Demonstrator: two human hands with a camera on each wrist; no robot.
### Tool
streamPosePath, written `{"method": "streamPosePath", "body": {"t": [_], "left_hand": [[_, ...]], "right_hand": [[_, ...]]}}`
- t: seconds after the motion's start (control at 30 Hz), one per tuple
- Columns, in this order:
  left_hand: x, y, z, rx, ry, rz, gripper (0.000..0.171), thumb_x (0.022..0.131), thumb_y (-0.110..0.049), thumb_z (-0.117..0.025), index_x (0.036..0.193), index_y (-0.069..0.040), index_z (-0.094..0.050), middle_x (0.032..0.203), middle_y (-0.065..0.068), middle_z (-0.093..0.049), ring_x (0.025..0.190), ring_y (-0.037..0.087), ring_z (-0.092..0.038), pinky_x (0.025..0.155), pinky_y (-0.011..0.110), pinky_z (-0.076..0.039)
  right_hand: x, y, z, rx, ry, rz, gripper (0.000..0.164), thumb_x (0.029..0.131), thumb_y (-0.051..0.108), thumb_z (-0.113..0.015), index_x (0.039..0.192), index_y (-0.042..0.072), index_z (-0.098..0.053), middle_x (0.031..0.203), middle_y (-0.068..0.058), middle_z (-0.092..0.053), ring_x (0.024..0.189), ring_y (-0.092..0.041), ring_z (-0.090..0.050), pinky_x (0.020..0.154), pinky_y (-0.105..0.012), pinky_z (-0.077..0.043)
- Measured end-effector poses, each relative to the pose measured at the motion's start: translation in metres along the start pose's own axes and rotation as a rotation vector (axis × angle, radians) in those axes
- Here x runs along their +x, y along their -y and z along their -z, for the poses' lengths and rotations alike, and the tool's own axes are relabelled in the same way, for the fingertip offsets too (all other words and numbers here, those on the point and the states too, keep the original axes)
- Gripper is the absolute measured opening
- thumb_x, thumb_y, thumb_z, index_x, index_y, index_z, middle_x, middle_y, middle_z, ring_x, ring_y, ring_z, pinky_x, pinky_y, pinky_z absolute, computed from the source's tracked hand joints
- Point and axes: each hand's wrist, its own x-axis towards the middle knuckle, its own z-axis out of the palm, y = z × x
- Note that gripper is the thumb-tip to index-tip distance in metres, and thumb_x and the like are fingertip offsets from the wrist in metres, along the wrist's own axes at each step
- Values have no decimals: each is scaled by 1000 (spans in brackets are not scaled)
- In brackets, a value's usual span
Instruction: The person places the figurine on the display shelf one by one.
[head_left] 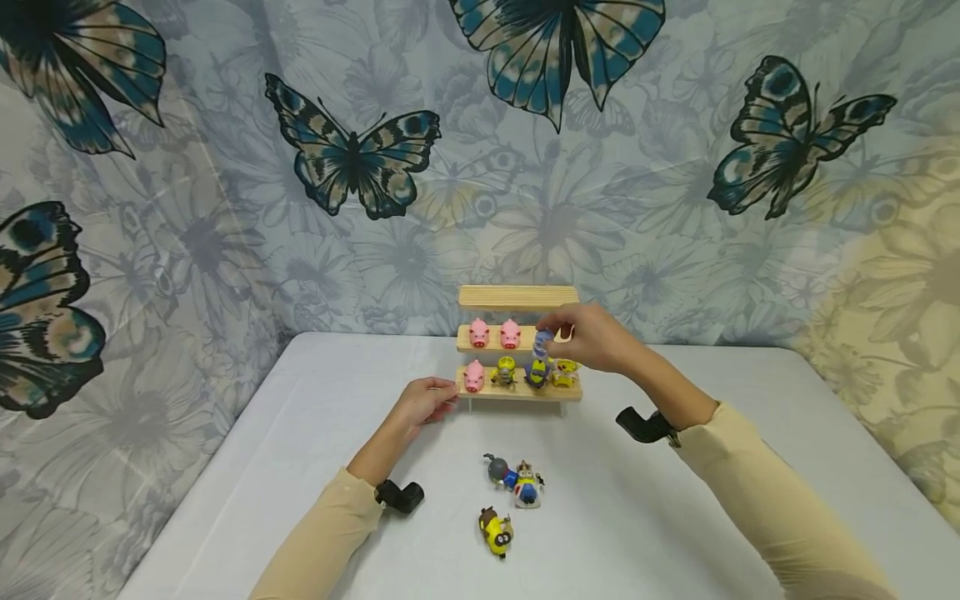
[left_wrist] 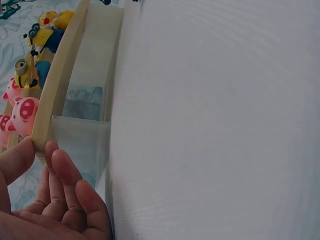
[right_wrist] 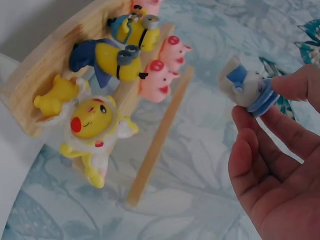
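A tiered wooden stand (head_left: 518, 297) with clear supports bears small toy figures. My left hand (head_left: 423, 403) pinches the left end of its lowest shelf (left_wrist: 60, 75) between thumb and fingers. At the middle shelf's right side, my right hand (head_left: 596, 337) holds a small blue-and-white figurine (right_wrist: 245, 85) between thumb and fingers; it appears held above the shelf. Two pink pigs (head_left: 510, 334) stand left of it on that shelf. On the lowest shelf are another pig (head_left: 474, 377), a goggled yellow figure (head_left: 504, 372), a yellow-and-blue figure (head_left: 537, 374) and a yellow-and-white figure (head_left: 565, 373).
On the white tabletop (head_left: 600, 517), in front of the stand, lie a grey-and-blue figure (head_left: 498, 471), a crowned figure (head_left: 528, 487) and a yellow-and-brown figure (head_left: 496, 532). A butterfly-printed cloth (head_left: 510, 225) hangs behind the table.
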Motion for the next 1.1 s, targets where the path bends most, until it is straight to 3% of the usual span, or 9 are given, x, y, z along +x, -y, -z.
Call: {"method": "streamPosePath", "body": {"t": [0.37,0.63,1.1], "left_hand": [[-1,1,-1,3,-3,0,25,95,-21,-64,114,-5,-65,86,-1,-71,65,5,-59,60,22,-45],[-1,0,-1,5,-3,-1,25,94,-20,-64,114,-5,-65,86,-1,-71,64,4,-59,60,21,-45],[-2,-1,1,-6,6,-6,24,94,-19,-65,113,-5,-65,85,0,-71,64,4,-60,59,21,-45]], "right_hand": [[16,-15,-1,-18,7,-24,26,86,10,-67,111,2,-70,95,-10,-68,83,-21,-57,71,-33,-46],[25,-25,-10,-80,-13,38,27,85,9,-67,111,2,-71,99,-10,-70,87,-25,-59,73,-35,-47],[42,-44,-19,-64,32,-83,31,87,12,-67,115,1,-69,100,-13,-68,85,-23,-57,71,-35,-46]]}}
